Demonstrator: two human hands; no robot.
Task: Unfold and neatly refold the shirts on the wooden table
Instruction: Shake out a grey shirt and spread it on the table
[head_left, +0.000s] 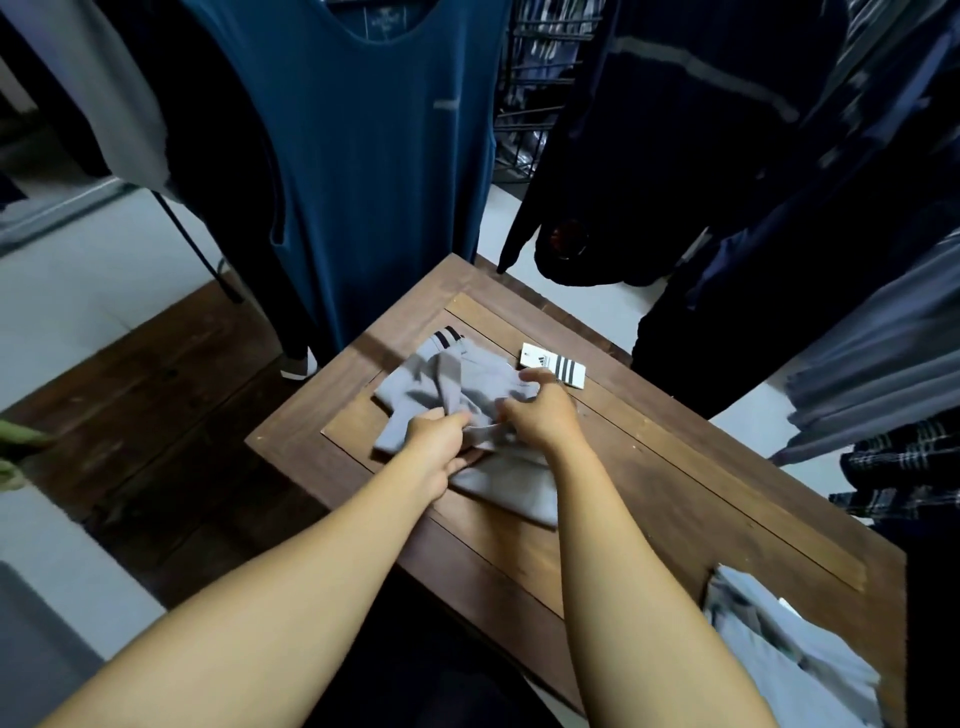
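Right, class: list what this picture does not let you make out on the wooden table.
Head view: middle folds of the grey shirt, hidden under the left hand and right hand.
Head view: print on the white striped tag, too small, blurred.
Head view: pale garment, near right corner, blurred and cut by the frame edge.

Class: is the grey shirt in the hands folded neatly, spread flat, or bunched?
Bunched. The grey shirt lies in crumpled, uneven layers on the table; the left hand and right hand grip gathered cloth.
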